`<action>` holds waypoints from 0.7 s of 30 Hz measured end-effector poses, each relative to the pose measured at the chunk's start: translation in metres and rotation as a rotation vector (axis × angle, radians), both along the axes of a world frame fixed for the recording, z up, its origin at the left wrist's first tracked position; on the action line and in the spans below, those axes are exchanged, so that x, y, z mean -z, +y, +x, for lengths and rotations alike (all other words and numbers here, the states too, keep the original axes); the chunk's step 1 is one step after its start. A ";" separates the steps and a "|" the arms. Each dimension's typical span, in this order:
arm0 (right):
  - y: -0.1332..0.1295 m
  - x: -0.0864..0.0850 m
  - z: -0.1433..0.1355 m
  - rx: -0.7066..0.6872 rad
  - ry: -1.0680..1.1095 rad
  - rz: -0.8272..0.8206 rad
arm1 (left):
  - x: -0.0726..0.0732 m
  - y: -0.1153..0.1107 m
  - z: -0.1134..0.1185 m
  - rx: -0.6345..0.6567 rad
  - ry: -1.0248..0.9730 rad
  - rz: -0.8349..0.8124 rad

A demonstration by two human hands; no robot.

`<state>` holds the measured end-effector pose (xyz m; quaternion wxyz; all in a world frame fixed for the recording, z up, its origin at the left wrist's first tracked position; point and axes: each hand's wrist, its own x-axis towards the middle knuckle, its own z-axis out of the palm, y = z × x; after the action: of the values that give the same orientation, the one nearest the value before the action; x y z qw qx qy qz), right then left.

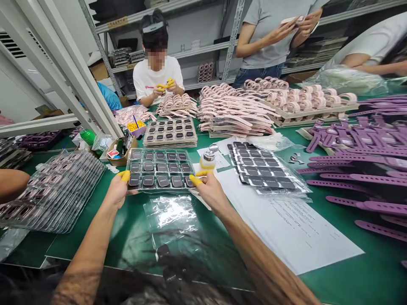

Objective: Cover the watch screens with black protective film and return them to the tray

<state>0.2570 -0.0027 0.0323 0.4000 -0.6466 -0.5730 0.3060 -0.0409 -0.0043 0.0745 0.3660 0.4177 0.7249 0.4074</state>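
A clear plastic tray (160, 162) with rows of dark square pieces is held between both hands over the green table. My left hand (119, 188), with yellow covers on its fingertips, grips the tray's left front corner. At the right front corner, my right hand (208, 186) pinches the edge, also wearing yellow fingertip covers. A pale strip shows just under the right hand. Behind that hand stands a pump bottle (209, 157) with a metal top. Clear plastic film (173, 216) lies on the table in front of the tray.
Stacked trays (60, 190) stand at the left, and another stack (170, 132) behind the held tray. Black label sheets (260, 167) and white paper (302, 228) lie right, near purple straps (365, 169). Pink straps (235, 112) are piled behind. A person (158, 76) sits opposite.
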 end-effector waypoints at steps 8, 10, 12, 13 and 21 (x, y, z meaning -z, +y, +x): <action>-0.011 -0.006 -0.003 0.117 0.097 0.115 | -0.056 -0.009 -0.032 -0.142 -0.158 0.246; -0.009 0.000 -0.005 0.098 0.116 0.132 | -0.065 0.012 -0.038 -0.150 -0.152 0.265; -0.007 0.006 -0.008 0.067 0.121 0.155 | -0.070 0.044 -0.039 -0.139 -0.125 0.282; -0.006 0.009 -0.009 0.050 0.119 0.170 | -0.071 0.064 -0.037 -0.124 -0.111 0.292; 0.007 0.045 -0.021 -0.106 0.062 0.283 | -0.040 0.222 0.017 0.077 0.046 0.268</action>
<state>0.2364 0.0038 -0.0126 0.4879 -0.5429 -0.6310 0.2627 -0.0239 0.2178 0.1146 0.3055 0.4994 0.6559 0.4765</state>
